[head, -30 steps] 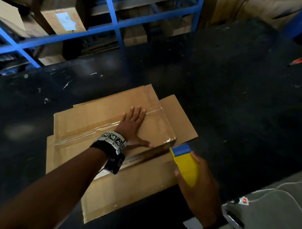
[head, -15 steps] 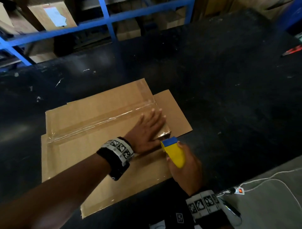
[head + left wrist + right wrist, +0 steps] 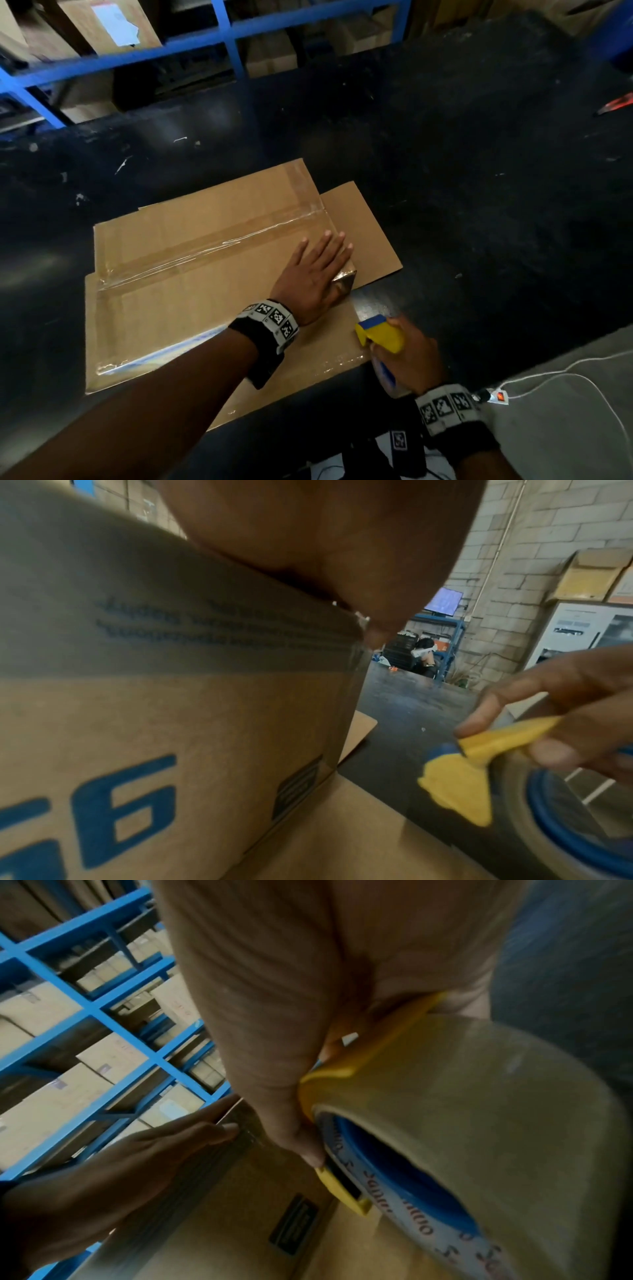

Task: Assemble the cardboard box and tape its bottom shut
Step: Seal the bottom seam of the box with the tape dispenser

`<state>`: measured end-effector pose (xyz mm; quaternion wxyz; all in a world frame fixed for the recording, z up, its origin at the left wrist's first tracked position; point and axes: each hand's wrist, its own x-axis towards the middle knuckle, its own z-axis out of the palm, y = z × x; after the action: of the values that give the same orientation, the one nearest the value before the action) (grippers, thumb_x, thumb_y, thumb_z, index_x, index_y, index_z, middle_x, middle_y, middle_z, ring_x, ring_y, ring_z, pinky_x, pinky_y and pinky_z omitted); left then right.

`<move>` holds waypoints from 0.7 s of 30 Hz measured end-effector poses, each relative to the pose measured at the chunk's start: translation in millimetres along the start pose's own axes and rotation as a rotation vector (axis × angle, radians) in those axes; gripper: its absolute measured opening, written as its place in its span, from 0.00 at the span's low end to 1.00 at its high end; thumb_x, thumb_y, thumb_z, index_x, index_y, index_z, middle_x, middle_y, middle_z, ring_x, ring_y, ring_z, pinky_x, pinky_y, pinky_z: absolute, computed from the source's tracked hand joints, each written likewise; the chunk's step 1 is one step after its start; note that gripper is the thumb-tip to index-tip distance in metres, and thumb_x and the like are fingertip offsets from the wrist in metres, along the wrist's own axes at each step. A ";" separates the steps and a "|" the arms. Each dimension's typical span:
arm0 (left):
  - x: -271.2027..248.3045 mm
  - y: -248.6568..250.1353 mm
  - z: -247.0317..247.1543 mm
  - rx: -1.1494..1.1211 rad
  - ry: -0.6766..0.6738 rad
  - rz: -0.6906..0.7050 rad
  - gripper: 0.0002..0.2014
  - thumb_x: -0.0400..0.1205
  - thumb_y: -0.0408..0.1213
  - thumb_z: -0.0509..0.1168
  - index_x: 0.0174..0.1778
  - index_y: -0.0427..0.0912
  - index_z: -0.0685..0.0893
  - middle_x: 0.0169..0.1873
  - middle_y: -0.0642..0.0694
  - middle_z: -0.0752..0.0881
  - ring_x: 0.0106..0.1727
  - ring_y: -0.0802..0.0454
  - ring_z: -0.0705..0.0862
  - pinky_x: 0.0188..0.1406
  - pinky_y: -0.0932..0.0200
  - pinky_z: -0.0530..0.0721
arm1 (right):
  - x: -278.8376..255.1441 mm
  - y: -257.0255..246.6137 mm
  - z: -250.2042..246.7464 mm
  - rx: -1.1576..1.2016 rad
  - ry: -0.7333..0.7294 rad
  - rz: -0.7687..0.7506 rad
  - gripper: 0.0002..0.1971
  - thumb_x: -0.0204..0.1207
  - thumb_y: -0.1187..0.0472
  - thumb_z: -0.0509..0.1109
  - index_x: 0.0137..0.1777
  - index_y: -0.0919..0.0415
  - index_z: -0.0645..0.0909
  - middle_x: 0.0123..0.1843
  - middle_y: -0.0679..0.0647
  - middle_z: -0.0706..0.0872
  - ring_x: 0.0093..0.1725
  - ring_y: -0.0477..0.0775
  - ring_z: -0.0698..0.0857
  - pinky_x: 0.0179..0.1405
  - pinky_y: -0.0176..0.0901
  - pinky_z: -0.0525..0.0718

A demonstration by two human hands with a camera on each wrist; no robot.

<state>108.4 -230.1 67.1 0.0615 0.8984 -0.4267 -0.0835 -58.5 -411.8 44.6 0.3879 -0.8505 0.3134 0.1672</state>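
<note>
A brown cardboard box [image 3: 191,260] stands bottom up on the black table [image 3: 462,192], its lower flaps splayed flat around it. Clear tape [image 3: 219,245] runs along the centre seam, and another strip shines along the near edge. My left hand [image 3: 318,267] lies flat, fingers straight, on the box's near right corner, pressing the tape end down. My right hand [image 3: 407,353] grips a yellow and blue tape dispenser [image 3: 380,334] just off the box's near right side. The roll of clear tape [image 3: 479,1123] fills the right wrist view. Blue print marks the box side [image 3: 154,723].
Blue metal shelving [image 3: 226,37] holding cardboard cartons stands behind the table. A red-handled tool [image 3: 616,102] lies at the far right edge. A white cable and switch [image 3: 500,397] trail on the grey floor at the near right.
My left hand has slid right along the box top to the near right corner. My right hand has drawn the dispenser down and away from the box edge.
</note>
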 end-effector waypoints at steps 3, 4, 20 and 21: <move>-0.4 3.5 0.8 0.024 -0.005 -0.016 0.38 0.84 0.58 0.38 0.92 0.49 0.52 0.92 0.47 0.50 0.92 0.44 0.46 0.89 0.34 0.47 | -8.2 9.1 -4.9 0.059 0.017 -0.025 0.21 0.71 0.55 0.81 0.63 0.49 0.81 0.39 0.37 0.82 0.35 0.31 0.78 0.27 0.20 0.71; -0.6 4.4 0.9 0.026 -0.008 -0.017 0.39 0.83 0.59 0.38 0.92 0.49 0.52 0.92 0.46 0.50 0.92 0.44 0.47 0.89 0.33 0.47 | -11.1 8.6 -6.1 0.086 0.018 -0.031 0.21 0.71 0.56 0.81 0.62 0.49 0.80 0.38 0.36 0.82 0.33 0.31 0.78 0.26 0.20 0.71; -206.3 -103.3 -28.0 -0.422 0.465 -0.660 0.33 0.76 0.54 0.64 0.79 0.50 0.77 0.78 0.39 0.67 0.77 0.35 0.72 0.78 0.38 0.73 | -60.0 -119.4 19.9 0.430 0.067 -0.620 0.29 0.68 0.64 0.85 0.67 0.48 0.81 0.49 0.23 0.87 0.46 0.26 0.86 0.39 0.19 0.79; -227.0 -113.1 -29.5 -0.368 0.466 -0.763 0.34 0.74 0.55 0.63 0.78 0.50 0.78 0.76 0.37 0.69 0.74 0.32 0.73 0.76 0.34 0.75 | -61.5 -133.2 27.1 0.426 0.061 -0.669 0.29 0.68 0.63 0.85 0.69 0.49 0.80 0.51 0.22 0.85 0.49 0.26 0.86 0.42 0.19 0.79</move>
<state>58.7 18.5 97.5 0.2782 0.9599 -0.0197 0.0295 -17.3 -299.4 133.6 0.5793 -0.8106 0.0579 -0.0627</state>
